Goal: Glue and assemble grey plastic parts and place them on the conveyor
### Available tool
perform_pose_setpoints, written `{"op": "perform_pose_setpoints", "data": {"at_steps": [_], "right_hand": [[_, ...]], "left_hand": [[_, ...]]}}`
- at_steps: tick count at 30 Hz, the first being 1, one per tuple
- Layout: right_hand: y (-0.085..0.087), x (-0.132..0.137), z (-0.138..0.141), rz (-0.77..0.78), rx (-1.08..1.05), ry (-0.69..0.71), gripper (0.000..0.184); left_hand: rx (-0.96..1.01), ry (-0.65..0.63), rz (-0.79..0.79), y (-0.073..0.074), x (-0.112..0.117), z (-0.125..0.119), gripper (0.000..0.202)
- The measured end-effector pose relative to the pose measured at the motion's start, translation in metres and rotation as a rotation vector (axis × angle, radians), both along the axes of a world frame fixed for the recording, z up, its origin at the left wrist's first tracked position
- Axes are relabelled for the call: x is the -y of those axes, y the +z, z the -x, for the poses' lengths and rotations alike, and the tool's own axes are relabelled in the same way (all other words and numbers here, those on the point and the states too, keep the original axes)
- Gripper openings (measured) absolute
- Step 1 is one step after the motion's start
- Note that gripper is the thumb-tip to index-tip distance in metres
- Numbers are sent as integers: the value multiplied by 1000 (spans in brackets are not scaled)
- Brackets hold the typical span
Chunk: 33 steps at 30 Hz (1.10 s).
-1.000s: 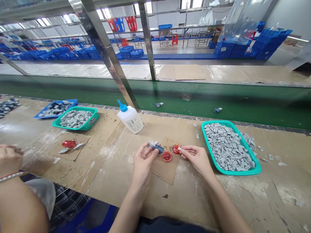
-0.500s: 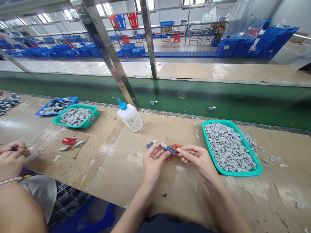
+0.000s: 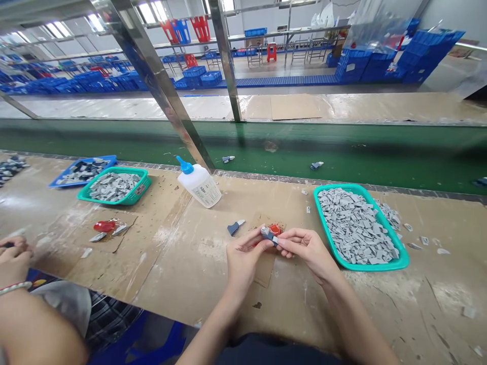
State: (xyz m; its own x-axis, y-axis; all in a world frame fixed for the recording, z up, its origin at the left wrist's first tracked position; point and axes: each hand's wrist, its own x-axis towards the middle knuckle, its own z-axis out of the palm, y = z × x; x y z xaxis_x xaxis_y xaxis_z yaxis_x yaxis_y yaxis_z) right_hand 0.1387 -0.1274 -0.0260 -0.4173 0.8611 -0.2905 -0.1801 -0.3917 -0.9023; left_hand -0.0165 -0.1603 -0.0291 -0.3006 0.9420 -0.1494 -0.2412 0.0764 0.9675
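My left hand [image 3: 243,258] and my right hand [image 3: 304,248] meet over a cardboard scrap, both pinching one small blue-and-grey plastic part [image 3: 268,234]. Right behind the part sits a red cap [image 3: 274,229] with glue in it. Another blue-grey part [image 3: 233,227] lies loose on the bench to the left of my hands. A teal basket [image 3: 399,262] heaped with grey pieces stands just right of my right hand. A white glue bottle [image 3: 200,185] with a blue nozzle lies tilted behind.
A second teal basket [image 3: 81,195] and a blue tray [image 3: 57,181] of parts stand at far left, with a red cap [image 3: 103,226] nearby. Another person's hand [image 3: 13,258] works at the left edge. A green conveyor belt [image 3: 342,147] carries two small parts behind a slanted steel post [image 3: 160,86].
My left hand set one blue-grey part down on the bench and came right. Both hands have closed together on the small part in front of the red cap.
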Motion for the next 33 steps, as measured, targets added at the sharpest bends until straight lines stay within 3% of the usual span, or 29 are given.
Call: {"op": "perform_pose_setpoints", "data": {"at_steps": [10,15,17,19,22,23,27,33], "right_hand": [[-10,0,0,24,27,5,31],[1,0,4,-60,41,-48,30],[7,-4,-4,-118,90,-70,29],[11,-11,-21,-194,216,-186,30],[9,-24,-60,-378,655,-545,30],[6,-29,-73,-415,851,-598,30],[-11,-44,-95,-454,1249,-535,28],[-23,-50,-79,-478,1385,-479,15]], "left_hand": [[-156,-68,-94,-5,1,-10,30],[-5,-252,-32,6,-13,-8,43],[7,-308,-13,9,-22,-5,46],[-14,-319,-30,11,-33,1,48],[-95,-263,-105,9,-55,13,48],[-131,-241,-126,8,-64,17,47],[-330,-220,-177,1,-109,26,42],[-808,-330,-169,-15,-198,18,40]]}}
